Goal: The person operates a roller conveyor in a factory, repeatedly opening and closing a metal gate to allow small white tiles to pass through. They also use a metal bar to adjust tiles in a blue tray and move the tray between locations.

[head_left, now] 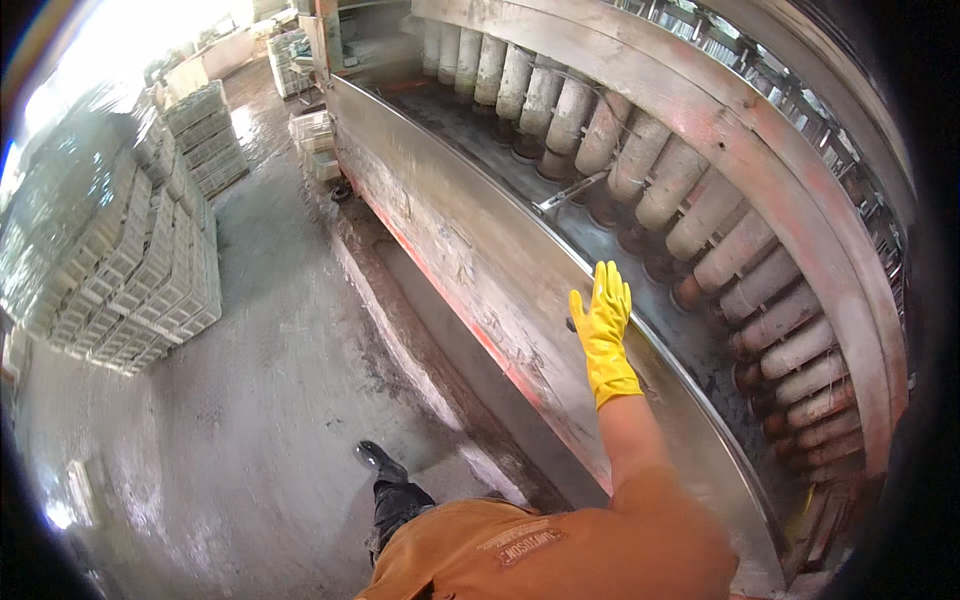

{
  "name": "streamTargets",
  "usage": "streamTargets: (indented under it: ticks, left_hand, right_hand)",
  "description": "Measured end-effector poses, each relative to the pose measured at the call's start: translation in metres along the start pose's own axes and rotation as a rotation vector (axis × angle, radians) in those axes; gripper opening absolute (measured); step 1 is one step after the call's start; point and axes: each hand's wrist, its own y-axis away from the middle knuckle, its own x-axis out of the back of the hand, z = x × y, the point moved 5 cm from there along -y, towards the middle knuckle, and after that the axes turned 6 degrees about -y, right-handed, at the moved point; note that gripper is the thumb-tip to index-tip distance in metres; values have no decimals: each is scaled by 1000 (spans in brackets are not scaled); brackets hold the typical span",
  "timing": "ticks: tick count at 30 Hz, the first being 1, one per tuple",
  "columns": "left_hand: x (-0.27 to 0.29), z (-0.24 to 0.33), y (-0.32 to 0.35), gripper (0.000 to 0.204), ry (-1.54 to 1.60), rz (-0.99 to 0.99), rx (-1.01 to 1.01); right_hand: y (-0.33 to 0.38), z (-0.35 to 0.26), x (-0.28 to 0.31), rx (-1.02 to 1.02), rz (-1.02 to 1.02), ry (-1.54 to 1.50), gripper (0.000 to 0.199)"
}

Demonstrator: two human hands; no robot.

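Note:
My right hand [604,335], in a yellow rubber glove, is stretched out flat with its back to me. Its fingers reach the upper edge of a long metal side panel [480,215] on a large machine. Nothing is visible in its grasp; whether the palm presses on the metal is hidden. Close by the thumb, a small dark spot or knob shows on the panel. Beyond the edge, a row of thick, worn cylinders [640,160] stands over a wet, dark bed. A thin metal bar [572,190] crosses from the panel edge towards them. My left hand is out of the picture.
A heavy beam [690,110] with reddish stains runs above the cylinders. Along the machine's foot lies a gutter with a raised kerb [385,320]. Stacked pale crates [150,270], partly wrapped in clear film, stand on the wet floor [270,390] at the left.

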Motion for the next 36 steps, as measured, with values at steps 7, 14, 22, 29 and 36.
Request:
streamTargets:
  ticks: [7,14,22,29,36]
  left_hand:
    - [130,106,-153,63,-48,25,-50]
    - [301,289,-402,63,-96,304,-346]
    - [320,590,-449,65,-20,2,-676]
    - [329,558,-438,62,-269,-189,-390]
    - [375,563,-481,60,-419,-221,-177]
  right_hand:
    - [-81,-52,-72,-226,-188,215,86]
    - [-160,-90,-141,-344,-339,171,55]
    - [-271,-112,-223,-513,-858,-26,71]
    - [-358,-162,-301,-493,-926,-183,69]
    - [-405,-206,-343,-541,-921,-215,69]
